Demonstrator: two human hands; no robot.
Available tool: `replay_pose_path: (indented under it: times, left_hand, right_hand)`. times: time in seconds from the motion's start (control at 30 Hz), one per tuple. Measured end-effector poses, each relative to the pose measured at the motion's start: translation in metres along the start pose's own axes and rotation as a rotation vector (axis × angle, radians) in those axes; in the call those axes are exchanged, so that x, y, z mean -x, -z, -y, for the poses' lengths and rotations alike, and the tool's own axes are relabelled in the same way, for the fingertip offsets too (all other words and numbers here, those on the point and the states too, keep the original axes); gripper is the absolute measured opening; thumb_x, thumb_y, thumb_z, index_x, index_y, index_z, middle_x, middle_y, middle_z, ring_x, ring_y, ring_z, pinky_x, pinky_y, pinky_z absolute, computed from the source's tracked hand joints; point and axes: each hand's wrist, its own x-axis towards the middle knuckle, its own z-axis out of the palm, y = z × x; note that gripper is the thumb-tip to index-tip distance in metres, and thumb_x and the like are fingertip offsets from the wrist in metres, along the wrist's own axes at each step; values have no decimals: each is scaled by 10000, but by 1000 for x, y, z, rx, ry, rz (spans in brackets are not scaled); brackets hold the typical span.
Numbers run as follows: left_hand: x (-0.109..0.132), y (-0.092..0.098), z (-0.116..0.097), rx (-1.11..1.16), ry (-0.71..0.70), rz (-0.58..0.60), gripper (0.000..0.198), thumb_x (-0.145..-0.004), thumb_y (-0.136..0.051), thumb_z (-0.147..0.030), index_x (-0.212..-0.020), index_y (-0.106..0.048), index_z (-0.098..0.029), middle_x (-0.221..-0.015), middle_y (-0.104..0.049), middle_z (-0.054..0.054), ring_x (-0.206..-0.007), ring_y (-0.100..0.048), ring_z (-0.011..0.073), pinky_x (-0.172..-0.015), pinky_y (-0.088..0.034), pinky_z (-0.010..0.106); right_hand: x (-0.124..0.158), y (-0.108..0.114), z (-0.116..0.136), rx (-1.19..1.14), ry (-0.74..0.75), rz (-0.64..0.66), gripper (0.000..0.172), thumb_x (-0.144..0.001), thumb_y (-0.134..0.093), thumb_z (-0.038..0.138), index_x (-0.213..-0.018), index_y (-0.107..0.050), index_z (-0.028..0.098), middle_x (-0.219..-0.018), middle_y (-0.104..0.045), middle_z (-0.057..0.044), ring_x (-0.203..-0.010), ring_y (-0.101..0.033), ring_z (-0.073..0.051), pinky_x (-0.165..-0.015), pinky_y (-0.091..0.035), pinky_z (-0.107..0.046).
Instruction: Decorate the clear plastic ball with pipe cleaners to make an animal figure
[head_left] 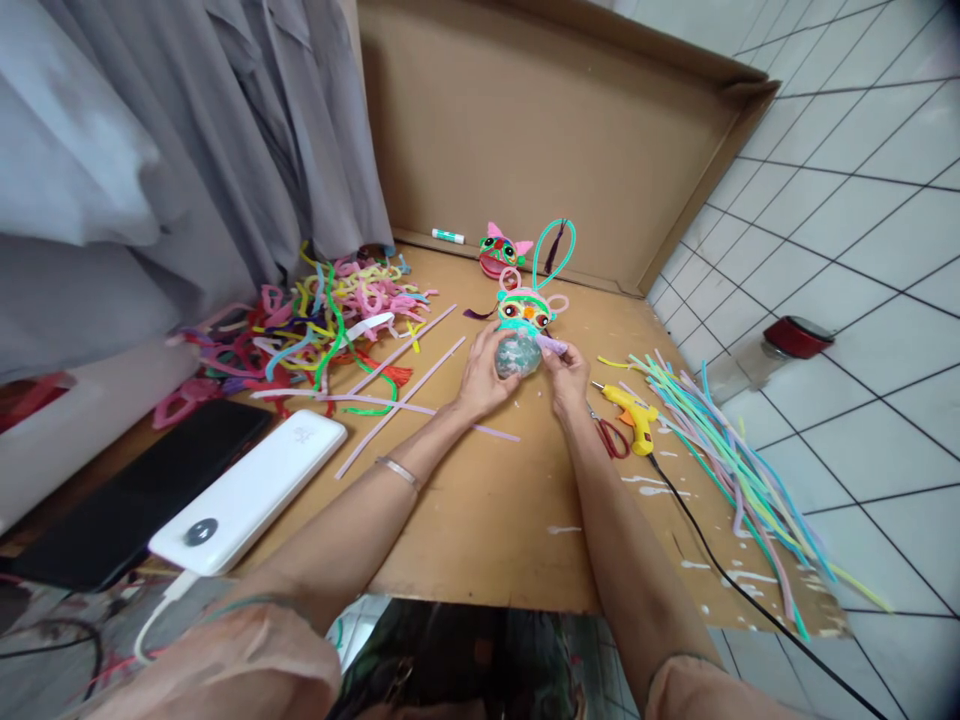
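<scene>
In the middle of the table a clear plastic ball (pixel 516 357) carries a fuzzy animal face (pixel 526 312) made of pipe cleaners, with pink ear loops and a tall green loop on top. My left hand (pixel 485 375) wraps round the ball's left side. Between the fingers of my right hand (pixel 568 378) is a small lilac piece of pipe cleaner (pixel 552 345), held against or very close to the ball's right side; whether it touches I cannot tell. A yellow glue gun (pixel 634 416) and red-handled scissors (pixel 613 438) lie just right of my right hand.
A tangled heap of coloured pipe cleaners (pixel 352 300) lies left, a straight bundle (pixel 720 460) right. Loose lilac stems (pixel 405 405) cross the table. A finished-looking pink-eared face (pixel 501 252), a glue stick (pixel 448 236), a white power bank (pixel 251 490) and a black phone (pixel 142 490) are around.
</scene>
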Motion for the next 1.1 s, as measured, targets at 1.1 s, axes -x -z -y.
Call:
replay_pose_path:
  times: [1.1]
  left_hand:
    - [3,2,-5,-65,-75,-12,603,-800,-662,-464,-1304,-513,-169,-1450,-447,193,-1371,-427,327,-1144,-349,484]
  right_hand:
    - [2,-1,-1,-5,19,-16,311,-587,-741,384,-793,-626,182,-725,-638,23,-746,-568,-142,-749,-475,-289]
